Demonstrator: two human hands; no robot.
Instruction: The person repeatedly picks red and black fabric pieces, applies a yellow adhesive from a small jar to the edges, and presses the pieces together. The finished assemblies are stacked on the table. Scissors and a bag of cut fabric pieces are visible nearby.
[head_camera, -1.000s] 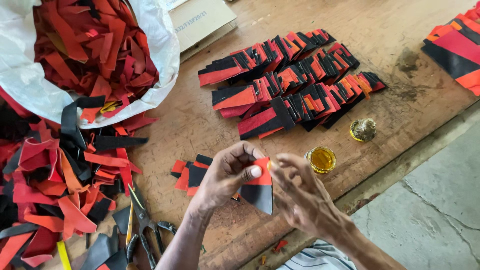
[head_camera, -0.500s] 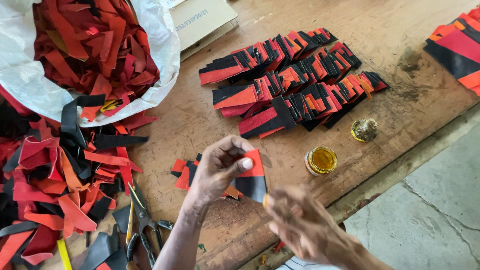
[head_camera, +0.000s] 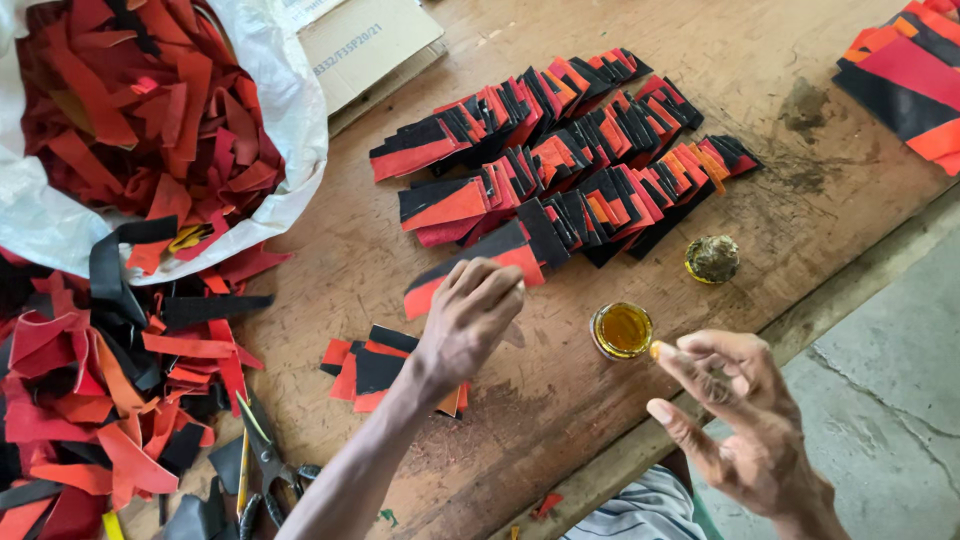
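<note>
The left hand (head_camera: 468, 318) presses a red-and-black patch (head_camera: 470, 265) onto the row's end, grip closed; the right hand (head_camera: 735, 410), open and empty, hovers by the glue tin (head_camera: 621, 330), whose glue-tipped finger could smear the worktop (head_camera: 560, 420).

Your left hand (head_camera: 468, 318) rests on the piece (head_camera: 470, 265) at the front of the rows (head_camera: 570, 160); the glue tin (head_camera: 621, 330) sits between your hands, its lid (head_camera: 712, 259) behind it
</note>
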